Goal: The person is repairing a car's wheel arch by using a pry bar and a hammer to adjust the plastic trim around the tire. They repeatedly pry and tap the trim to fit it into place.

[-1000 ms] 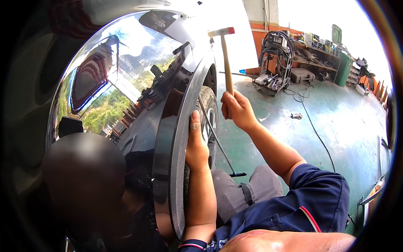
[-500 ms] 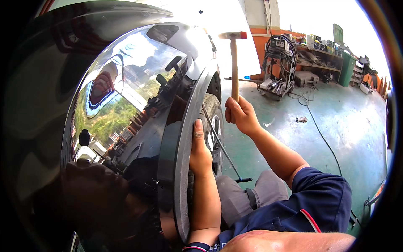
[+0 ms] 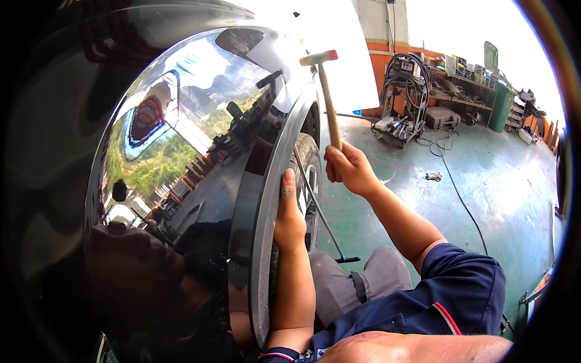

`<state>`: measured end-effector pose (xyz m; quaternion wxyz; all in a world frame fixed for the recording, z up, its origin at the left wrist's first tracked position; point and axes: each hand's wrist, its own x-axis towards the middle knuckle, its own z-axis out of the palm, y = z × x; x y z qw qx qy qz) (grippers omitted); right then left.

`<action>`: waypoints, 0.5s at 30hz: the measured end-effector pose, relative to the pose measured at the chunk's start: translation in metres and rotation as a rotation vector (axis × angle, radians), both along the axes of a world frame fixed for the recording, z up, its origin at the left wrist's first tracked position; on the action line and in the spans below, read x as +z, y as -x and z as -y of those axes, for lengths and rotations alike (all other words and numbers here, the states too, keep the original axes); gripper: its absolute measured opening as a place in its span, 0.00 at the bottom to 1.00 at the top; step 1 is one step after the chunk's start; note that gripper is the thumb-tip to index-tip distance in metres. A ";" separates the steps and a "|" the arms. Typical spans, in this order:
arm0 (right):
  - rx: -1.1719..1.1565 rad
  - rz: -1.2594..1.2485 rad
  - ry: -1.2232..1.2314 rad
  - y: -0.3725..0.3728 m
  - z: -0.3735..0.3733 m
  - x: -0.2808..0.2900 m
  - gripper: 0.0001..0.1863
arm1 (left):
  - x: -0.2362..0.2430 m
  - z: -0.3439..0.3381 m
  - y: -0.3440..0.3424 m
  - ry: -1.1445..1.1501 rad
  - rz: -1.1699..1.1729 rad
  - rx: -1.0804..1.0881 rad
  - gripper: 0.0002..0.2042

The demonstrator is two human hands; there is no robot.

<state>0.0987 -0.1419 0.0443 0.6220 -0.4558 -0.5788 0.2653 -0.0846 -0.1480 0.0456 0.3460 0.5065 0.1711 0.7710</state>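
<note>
A wooden-handled hammer (image 3: 328,103) rises from my right hand (image 3: 350,167), whose fingers are wrapped round the lower handle. Its head, red at one end, leans left above the wheel arch, apart from the panel. My left hand (image 3: 289,212) reaches in behind the grey wheel-arch trim (image 3: 264,242). Only its thumb shows, stretched upward along the inner edge; the other fingers are hidden, so their grip cannot be seen. To the left curves the glossy dark car panel (image 3: 181,157), full of reflections. Just beyond my left hand is the tyre (image 3: 308,148).
A thin T-handled rod (image 3: 321,212) slants down beside the wheel, close to my knee (image 3: 387,272). Farther off are a wheeled machine cart (image 3: 402,91) hung with cables, shelving (image 3: 463,91) and a green bin (image 3: 501,106). A dark cable (image 3: 463,193) crosses the green floor.
The hammer has tipped from nearly upright to a leftward lean, bringing its head left and slightly lower. My right hand has dropped slightly; my left stays behind the trim. The view has shifted a little.
</note>
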 end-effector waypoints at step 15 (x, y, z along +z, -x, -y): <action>-0.045 -0.040 -0.065 -0.002 -0.005 0.002 0.15 | -0.002 -0.003 -0.001 -0.034 -0.004 0.022 0.14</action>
